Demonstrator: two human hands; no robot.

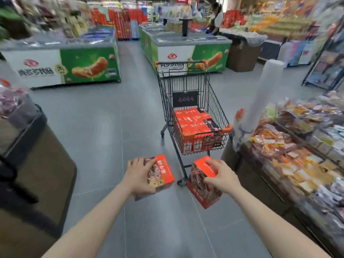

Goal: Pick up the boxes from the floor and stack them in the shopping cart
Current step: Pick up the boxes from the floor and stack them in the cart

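A person in a supermarket aisle carries two red boxes toward a wire shopping cart [193, 112], which stands at about 12 o'clock from both hands, its near end toward them. The left hand [138, 175] grips one red box [160, 174] from its side; the right hand [220, 176] clasps the other red box [202, 181] over its top edge. The cart basket runs lengthwise away from the person and is already packed with stacked boxes [193, 123]. The right hand appears nearer its rim

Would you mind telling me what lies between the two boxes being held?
In the head view, only bare grey floor between the left box and the right box.
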